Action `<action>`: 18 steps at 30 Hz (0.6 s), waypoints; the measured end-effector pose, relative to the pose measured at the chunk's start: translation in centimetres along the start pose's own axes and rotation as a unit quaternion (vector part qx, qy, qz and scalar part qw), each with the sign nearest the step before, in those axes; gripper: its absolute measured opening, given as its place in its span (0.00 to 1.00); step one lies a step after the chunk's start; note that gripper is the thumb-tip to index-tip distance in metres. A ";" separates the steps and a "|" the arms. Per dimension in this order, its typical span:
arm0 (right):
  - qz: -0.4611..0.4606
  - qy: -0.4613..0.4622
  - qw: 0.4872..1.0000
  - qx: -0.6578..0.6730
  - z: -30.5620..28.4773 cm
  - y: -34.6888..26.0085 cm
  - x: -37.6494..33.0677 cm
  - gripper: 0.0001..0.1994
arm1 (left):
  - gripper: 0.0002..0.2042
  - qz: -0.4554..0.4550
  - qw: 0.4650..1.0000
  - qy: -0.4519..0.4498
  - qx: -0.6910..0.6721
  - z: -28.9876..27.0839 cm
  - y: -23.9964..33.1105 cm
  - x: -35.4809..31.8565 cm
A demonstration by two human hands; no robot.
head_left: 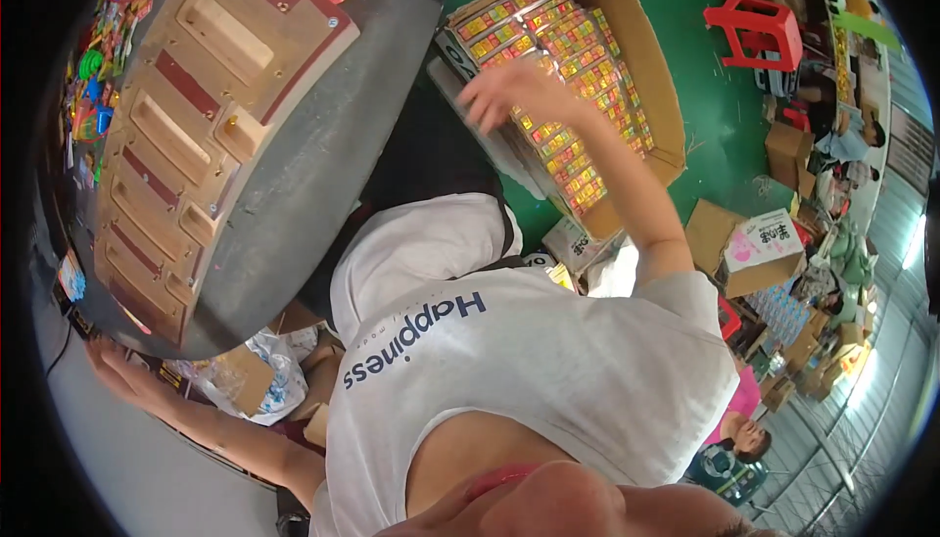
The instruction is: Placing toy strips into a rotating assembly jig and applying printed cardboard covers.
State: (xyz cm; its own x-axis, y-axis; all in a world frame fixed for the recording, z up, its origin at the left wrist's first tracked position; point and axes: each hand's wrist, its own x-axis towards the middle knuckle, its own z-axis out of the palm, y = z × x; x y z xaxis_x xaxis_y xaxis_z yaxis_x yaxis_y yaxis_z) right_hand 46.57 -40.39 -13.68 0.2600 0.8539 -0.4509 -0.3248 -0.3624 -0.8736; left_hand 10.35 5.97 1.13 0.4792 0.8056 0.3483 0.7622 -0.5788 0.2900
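Note:
My right hand (517,87) reaches out over a large open cardboard box (654,77) packed with rows of small yellow and red packs (578,57). Its fingers are spread and blurred, just above the packs, and I see nothing held in them. My left hand (127,378) lies flat with fingers extended at the lower rim of a round grey table (323,145). Wooden plates with rectangular recesses (186,106) are set around that table. My white shirt (548,371) fills the lower middle.
Green floor (725,136) lies around the box. A red plastic stool (752,30) stands at the back right. Smaller cardboard boxes (754,243) and bagged goods crowd the right side, where another person (749,434) sits. Colourful small items (93,67) lie at the table's far left.

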 end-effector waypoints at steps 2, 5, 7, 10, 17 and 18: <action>0.052 0.202 0.891 -0.403 -6.0 3.7 0.3 0.14 | 0.20 -0.015 0.959 -0.071 -0.272 -1.8 7.7 -4.0; -0.032 0.148 0.717 -0.680 -10.4 10.3 0.9 0.15 | 0.16 0.091 0.780 -0.416 -0.459 -1.9 14.9 -9.1; -0.081 0.084 0.646 -0.755 -11.1 11.6 0.9 0.16 | 0.17 0.086 0.717 -0.533 -0.441 0.8 18.6 -10.8; 0.059 -0.038 0.669 -0.740 -10.9 10.3 2.5 0.20 | 0.19 0.057 0.696 -0.569 -0.434 2.8 20.7 -13.1; 0.087 -0.089 0.744 -0.657 -13.0 11.1 5.0 0.18 | 0.17 0.059 0.664 -0.584 -0.463 4.8 22.1 -13.9; 0.087 -0.086 0.773 -0.623 -13.4 11.1 5.0 0.17 | 0.17 0.057 0.664 -0.584 -0.463 4.8 22.1 -14.0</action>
State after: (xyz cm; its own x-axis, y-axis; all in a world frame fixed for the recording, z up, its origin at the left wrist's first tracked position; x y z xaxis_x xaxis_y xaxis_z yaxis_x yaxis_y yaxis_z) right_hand 56.40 -45.13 -28.10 0.1513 0.7502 -0.6436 0.8140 -0.4640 -0.3494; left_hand 22.61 -17.46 -1.64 0.9341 -0.0142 -0.3566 0.3559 -0.0388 0.9337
